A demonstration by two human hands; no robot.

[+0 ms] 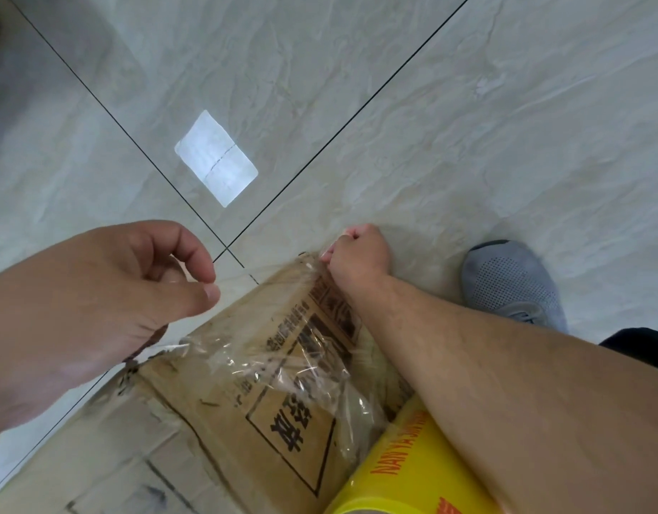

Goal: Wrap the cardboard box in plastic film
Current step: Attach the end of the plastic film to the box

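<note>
His right hand (357, 254) pinches clear plastic film (283, 365) against the brown cardboard box's (209, 421) far corner, left hand (108, 291) loosely curled, empty; next, probably unrolling the yellow roll (405, 473).

1. The cardboard box (223, 421) is brown and worn, with scuffs, creases and black printed characters and line frames on its faces. It sits on the tiled floor, one corner pointing away from the person.
2. The plastic film (283, 369) is clear and wrinkled, and lies draped over the box's upper face and far corner. It glints where it bunches, and the print shows through it.
3. The film roll (405, 480) is yellow with orange lettering. It lies just beside the box at the near right, partly hidden under the right forearm.
4. The loose film runs from the roll across the box to the far corner.
</note>
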